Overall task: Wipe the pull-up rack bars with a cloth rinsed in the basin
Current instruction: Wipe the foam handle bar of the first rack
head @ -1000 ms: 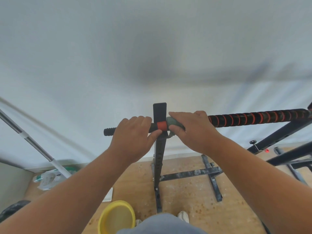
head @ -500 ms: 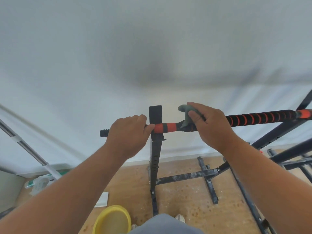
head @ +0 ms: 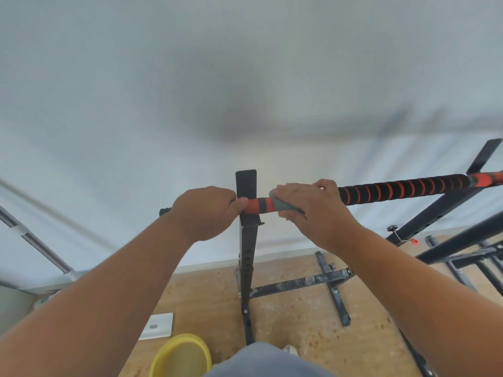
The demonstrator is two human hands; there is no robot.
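The pull-up bar (head: pixel 402 189) runs left to right, black foam with orange spiral stripes, with an orange and black band near the left upright (head: pixel 246 240). My left hand (head: pixel 202 212) grips the bar just left of the upright, its thumb on the orange band. My right hand (head: pixel 313 210) wraps a grey-green cloth (head: pixel 280 204) round the bar just right of the band. Most of the cloth is hidden under my fingers. The yellow basin (head: pixel 181 356) stands on the floor below, near my feet.
The rack's black base bars (head: pixel 302 284) lie on the speckled wooden floor. More black frame tubes (head: pixel 462 240) slant at the right. A chrome pole (head: pixel 35 242) leans at the left. A white plate (head: pixel 158 325) lies beside the basin. A pale wall stands behind.
My right hand has slid with the cloth to the left along the bar, back towards the orange band, and closed down over it. My left hand has kept its grip.
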